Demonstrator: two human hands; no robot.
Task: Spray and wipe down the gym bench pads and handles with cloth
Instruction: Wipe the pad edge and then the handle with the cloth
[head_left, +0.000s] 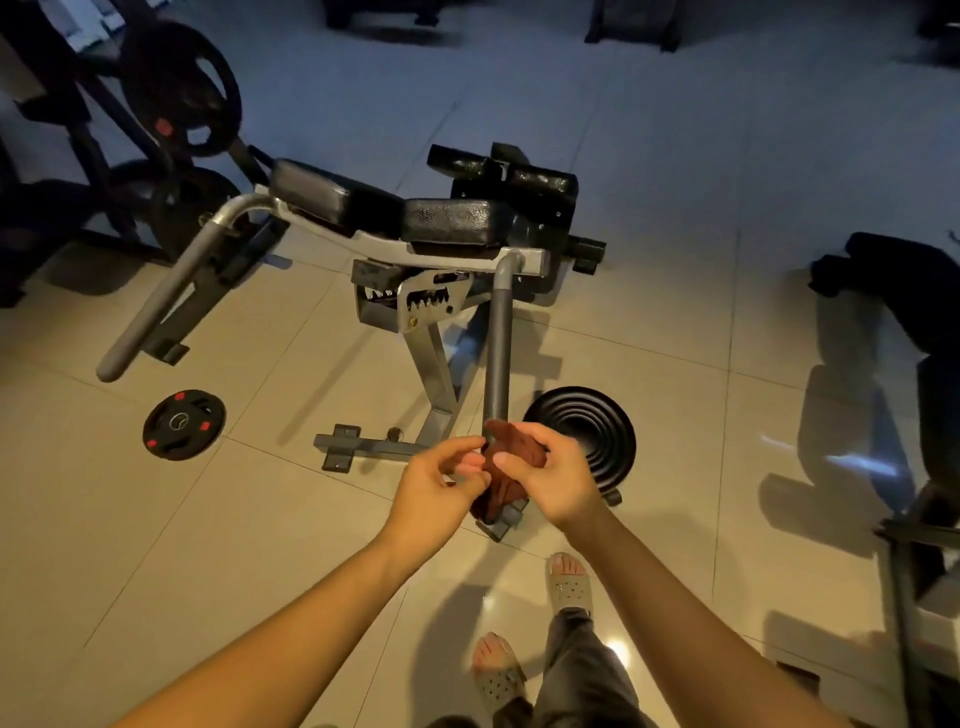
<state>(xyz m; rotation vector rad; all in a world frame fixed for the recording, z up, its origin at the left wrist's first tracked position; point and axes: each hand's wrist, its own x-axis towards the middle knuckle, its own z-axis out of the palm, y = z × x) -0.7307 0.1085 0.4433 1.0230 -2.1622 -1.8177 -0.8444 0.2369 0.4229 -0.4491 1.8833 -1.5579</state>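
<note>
Where the near grey handle (497, 353) of the bench (457, 221) ends, a brown cloth (519, 449) is bunched over its tip. Right hand (553, 480): fingers curled round cloth and bar end, thumb across the front. Left hand (441, 480): fingers bent, thumb and fingertips pinching the cloth's left edge. Loose cloth hangs below both hands. Small weight plate (184, 425) lies flat on the floor; black ribbed disc (587, 431) sits behind the right hand.
</note>
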